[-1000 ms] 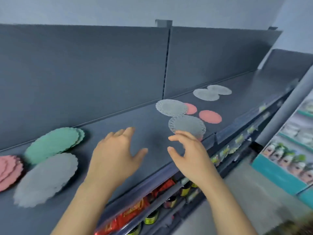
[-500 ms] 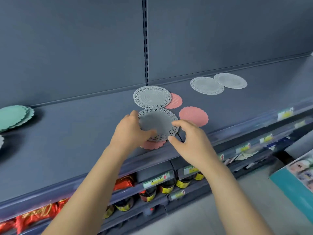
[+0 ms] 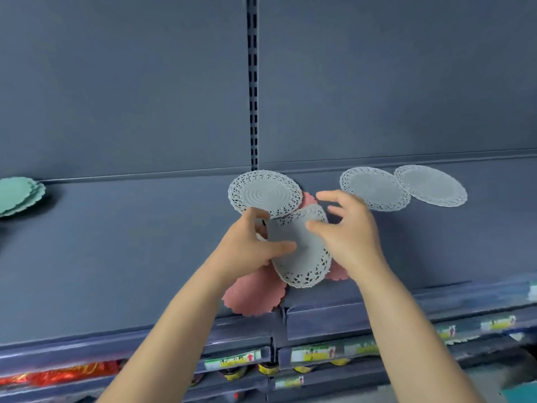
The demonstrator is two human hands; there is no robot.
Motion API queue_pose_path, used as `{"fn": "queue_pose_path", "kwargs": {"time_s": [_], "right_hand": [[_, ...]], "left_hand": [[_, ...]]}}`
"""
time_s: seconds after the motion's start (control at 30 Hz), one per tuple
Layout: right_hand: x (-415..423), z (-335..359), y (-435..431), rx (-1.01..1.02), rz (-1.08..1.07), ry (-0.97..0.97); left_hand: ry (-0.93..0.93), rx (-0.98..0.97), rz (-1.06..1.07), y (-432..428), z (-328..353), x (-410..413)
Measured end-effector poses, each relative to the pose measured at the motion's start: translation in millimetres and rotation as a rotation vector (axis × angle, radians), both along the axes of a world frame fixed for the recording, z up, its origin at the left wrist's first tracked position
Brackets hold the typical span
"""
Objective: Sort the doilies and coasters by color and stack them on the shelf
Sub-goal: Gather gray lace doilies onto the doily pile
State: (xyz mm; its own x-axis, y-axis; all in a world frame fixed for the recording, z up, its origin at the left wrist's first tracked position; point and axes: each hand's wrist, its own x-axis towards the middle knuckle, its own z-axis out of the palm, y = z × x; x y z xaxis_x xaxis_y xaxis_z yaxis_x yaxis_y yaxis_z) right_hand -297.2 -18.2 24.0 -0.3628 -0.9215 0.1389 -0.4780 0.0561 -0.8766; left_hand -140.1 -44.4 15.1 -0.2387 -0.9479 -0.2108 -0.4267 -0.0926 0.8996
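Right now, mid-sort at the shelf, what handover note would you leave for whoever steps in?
Left hand: grips a lifted grey lace-edged round doily, tilted off the shelf.
Right hand: open, fingers spread at that doily's right edge.
On the dark shelf: grey ribbed coaster, two overlapping grey lace doilies, three loose pink scalloped pieces.
Done: green scalloped stack, far left.
Left: stack the greys and pinks by colour.

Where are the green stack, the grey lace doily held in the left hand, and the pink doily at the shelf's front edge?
green stack [image 3: 17, 193]: head view, top piece's centre.
grey lace doily [image 3: 303, 254]: head view, its plain middle.
pink doily [image 3: 252, 295]: head view, middle of its visible part.
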Motion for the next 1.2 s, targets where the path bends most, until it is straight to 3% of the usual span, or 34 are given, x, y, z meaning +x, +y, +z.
{"fn": "queue_pose_path", "kwargs": {"time_s": [0.17,0.27,0.4,0.47,0.67,0.87,1.07,1.2], "right_hand": [[-29.2,17.9,-6.3,-0.131,0.131,-0.229],[-39.9,30.8,-2.3,-0.2,0.276,-0.32],[-40.3,33.9,-1.0,-0.128,0.432,-0.574],[-27.6,25.5,2.3,-0.046,0.498,-0.616],[57.9,13.1,39.5,-0.004,0.814,-0.401],[168.7,17.5,72.2,-0.067,1.013,-0.338],[288.2,19.3,91.6,-0.127,1.11,-0.171],[361.0,22.4,92.1,-0.099,1.13,-0.139]], "left_hand": [[0.167,-0.062,0.213,10.1,13.9,-18.3],[0.376,-0.055,0.399,24.5,26.4,-18.6],[0.511,-0.075,0.616,61.5,39.0,-6.7],[0.454,-0.093,0.687,84.7,42.9,6.1],[0.08,-0.196,0.948,158.5,38.9,65.8],[-0.038,-0.263,1.107,219.2,33.6,154.0],[-0.202,-0.296,1.127,250.3,36.5,265.4],[-0.214,-0.268,1.143,248.3,43.1,340.8]]}}
